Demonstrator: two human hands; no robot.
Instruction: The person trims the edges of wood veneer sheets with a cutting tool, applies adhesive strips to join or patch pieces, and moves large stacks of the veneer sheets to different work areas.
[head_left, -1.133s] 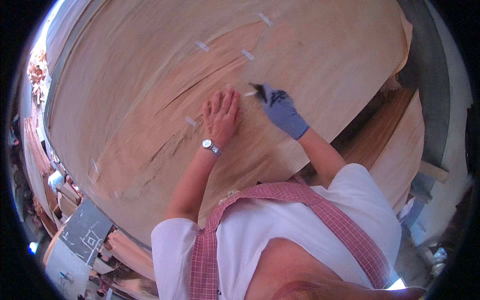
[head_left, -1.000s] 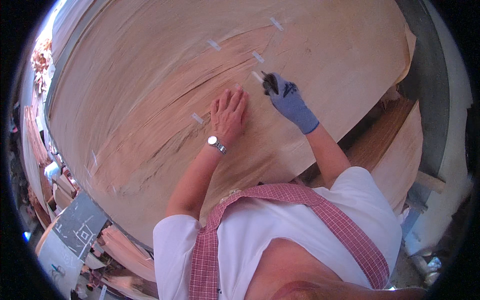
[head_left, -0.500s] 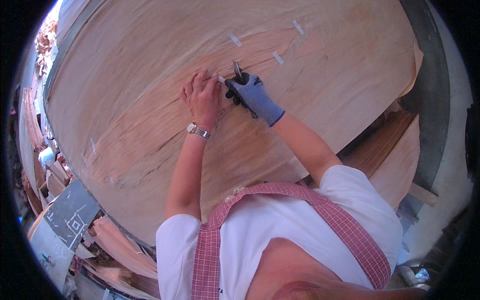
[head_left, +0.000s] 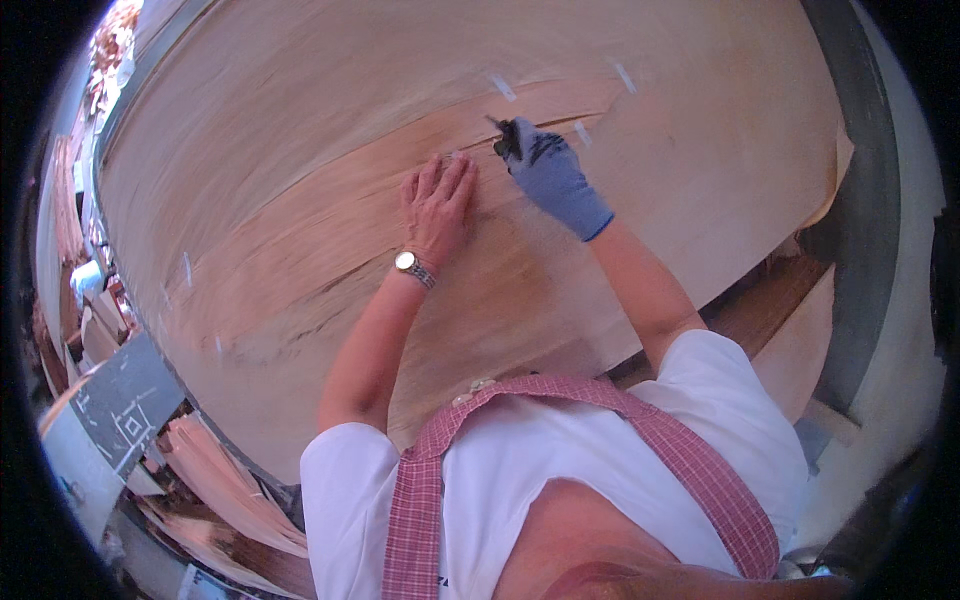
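Note:
A large sheet of wood veneer [head_left: 560,300] lies spread in front of me, with long dark cracks across its middle. My left hand [head_left: 437,205], bare and with a wristwatch [head_left: 408,262] at the wrist, rests flat on it over the cracked band, fingers stretched out. To its right, my right hand [head_left: 550,175] in a blue and black glove is closed round a narrow dark tool [head_left: 494,121]; only its tip shows, so its kind is unclear. Short strips of whitish tape [head_left: 503,88] stick to the veneer beyond and beside the glove.
More tape strips [head_left: 187,268] sit toward the sheet's left end. A grey edge [head_left: 865,250] curves along the right side. Loose veneer pieces [head_left: 225,480] and a grey marked board [head_left: 130,415] are at lower left. Brown wood [head_left: 755,305] shows under the sheet's near right edge.
Both hands have shifted right across the veneer. The gloved hand has drawn away from the left hand and turned; the white strip between them no longer shows. My left hand now lies flatter.

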